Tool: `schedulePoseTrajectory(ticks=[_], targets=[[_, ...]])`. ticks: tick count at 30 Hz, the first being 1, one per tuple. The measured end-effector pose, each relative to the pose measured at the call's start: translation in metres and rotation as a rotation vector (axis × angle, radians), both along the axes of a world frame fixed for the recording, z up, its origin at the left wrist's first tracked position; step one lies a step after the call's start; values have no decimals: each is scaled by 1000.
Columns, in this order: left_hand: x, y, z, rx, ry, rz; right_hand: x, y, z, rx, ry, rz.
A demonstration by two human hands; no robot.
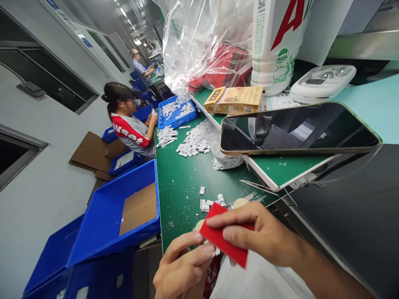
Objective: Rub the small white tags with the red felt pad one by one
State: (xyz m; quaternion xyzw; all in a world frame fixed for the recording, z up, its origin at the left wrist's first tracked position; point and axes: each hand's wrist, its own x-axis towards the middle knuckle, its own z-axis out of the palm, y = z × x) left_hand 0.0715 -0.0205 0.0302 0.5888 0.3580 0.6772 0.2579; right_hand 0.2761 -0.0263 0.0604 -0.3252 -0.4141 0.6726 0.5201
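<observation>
My right hand (pixel 264 232) pinches a flat red rectangular piece (pixel 219 237), thumb on top and fingers along its far edge. Below its left edge my left hand (pixel 183 265) is closed, fingertips together on a small white plastic part (pixel 216 251), mostly hidden by the fingers and the red piece. The red piece overlaps this part; whether they touch I cannot tell. Just beyond my hands, several small white plastic parts (pixel 205 205) lie on the green tabletop (pixel 177 199). A thin metal tool (pixel 254 185) rests farther right, by the raised shelf.
On the raised shelf are a phone (pixel 299 128), a yellow box (pixel 233 99), a white bottle (pixel 274 45) and a plastic bag (pixel 205 37). White parts lie heaped (pixel 193 143) farther back. Blue bins (pixel 109 216) stand left. A co-worker (pixel 129 124) sits beyond.
</observation>
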Motion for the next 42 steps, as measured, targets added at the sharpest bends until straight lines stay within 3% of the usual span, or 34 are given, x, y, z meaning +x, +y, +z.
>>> schedulePoseTrajectory(ticks=[2, 4, 7, 10, 13, 16, 24, 27, 31, 33, 38, 39, 42], targets=[[2, -1, 2, 146, 132, 8, -1, 3, 1, -61, -77, -145], [6, 0, 6, 210, 176, -22, -3, 7, -1, -83, -33, -161], [13, 2, 15, 71, -39, -126, -6, 13, -6, -46, -82, -59], [19, 5, 21, -181, -385, -230, -7, 16, -12, -90, -200, -218], [23, 8, 21, -450, -580, -325, -6, 12, -12, -64, -143, -210], [25, 10, 17, -593, -631, -369, -4, 5, -9, -4, -53, -148], [28, 8, 17, -675, -558, -405, -3, 5, -12, -14, 294, 14], [28, 4, 16, -786, -558, -489, 3, 7, -9, -33, 333, 179], [29, 1, 17, -973, -735, -533, 20, 11, 0, 206, 72, 767], [29, 0, 18, -1044, -818, -566, 27, 12, 1, 307, 3, 875], [28, -1, 16, -1108, -856, -631, 28, 12, -7, 293, 80, 754], [28, 0, 16, -1109, -833, -637, 25, 12, -8, 293, 61, 640], [32, 1, 15, -1121, -762, -658, 15, 10, -9, 198, -48, 97]])
